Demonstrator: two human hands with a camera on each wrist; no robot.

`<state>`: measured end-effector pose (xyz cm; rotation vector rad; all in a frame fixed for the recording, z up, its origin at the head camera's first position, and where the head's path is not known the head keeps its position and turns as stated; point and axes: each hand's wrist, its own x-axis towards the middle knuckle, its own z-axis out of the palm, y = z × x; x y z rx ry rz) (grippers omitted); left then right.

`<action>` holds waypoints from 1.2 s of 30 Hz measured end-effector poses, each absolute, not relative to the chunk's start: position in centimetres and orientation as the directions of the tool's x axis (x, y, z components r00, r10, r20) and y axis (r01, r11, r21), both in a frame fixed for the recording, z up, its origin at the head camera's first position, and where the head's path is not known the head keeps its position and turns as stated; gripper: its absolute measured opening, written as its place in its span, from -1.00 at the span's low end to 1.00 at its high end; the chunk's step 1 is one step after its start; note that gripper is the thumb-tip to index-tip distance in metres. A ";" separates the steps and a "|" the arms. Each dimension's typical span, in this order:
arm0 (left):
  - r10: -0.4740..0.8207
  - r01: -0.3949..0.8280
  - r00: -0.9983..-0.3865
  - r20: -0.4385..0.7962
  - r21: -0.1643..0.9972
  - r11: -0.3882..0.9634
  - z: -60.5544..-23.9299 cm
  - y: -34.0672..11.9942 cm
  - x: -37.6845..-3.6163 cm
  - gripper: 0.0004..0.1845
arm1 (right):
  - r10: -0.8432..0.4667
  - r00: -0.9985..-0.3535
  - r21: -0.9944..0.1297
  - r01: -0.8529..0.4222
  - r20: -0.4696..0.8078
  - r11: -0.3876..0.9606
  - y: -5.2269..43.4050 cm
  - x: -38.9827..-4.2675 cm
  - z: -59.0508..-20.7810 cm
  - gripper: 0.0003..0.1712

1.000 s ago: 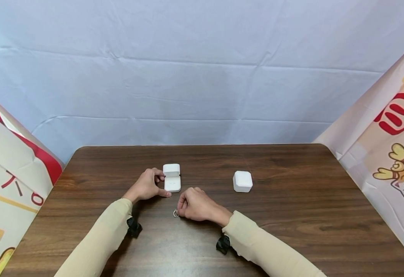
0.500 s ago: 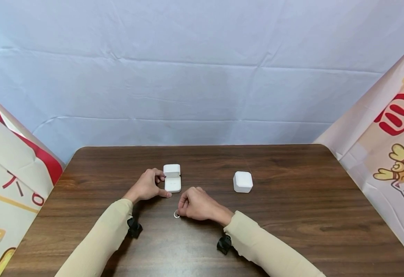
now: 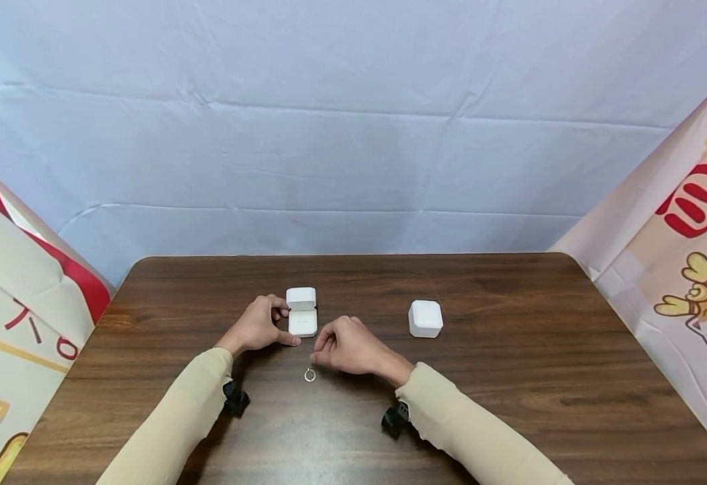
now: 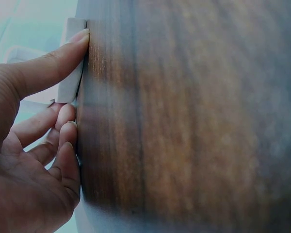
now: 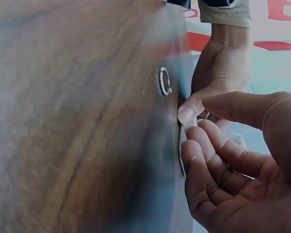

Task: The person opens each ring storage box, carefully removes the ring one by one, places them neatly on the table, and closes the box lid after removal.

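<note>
A white ring box (image 3: 302,325) stands with its lid up left of the table's middle, a pale insert inside. My left hand (image 3: 258,326) holds it from the left; in the left wrist view the thumb (image 4: 53,68) lies along the near side of the box (image 4: 72,88), with the fingers round the far side. Closer to me a small silver ring (image 3: 310,375) lies flat on the wood. Just above and right of the ring, my right hand (image 3: 350,348) hovers with loosely bent fingers. Nothing sits between its thumb and fingers in the right wrist view, and the ring (image 5: 165,81) is apart from them.
A second white box (image 3: 425,319), closed, stands right of the middle on the brown wooden table (image 3: 511,377). A pale cloth (image 3: 353,135) hangs behind the far edge, and printed cloths (image 3: 701,269) flank both sides.
My right fingers have let go of the ring and moved up and slightly away from it, so the whole ring shows on the table. The left hand and both boxes have stayed put.
</note>
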<state>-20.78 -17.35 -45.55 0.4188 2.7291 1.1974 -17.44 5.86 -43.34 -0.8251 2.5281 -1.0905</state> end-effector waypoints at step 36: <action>0.313 0.212 -0.950 -0.004 0.727 0.654 -45.6 -17.4 -20.9 -0.48 | -0.465 -0.884 -0.846 -0.274 0.034 0.458 6.1 -20.4 -42.9 -0.77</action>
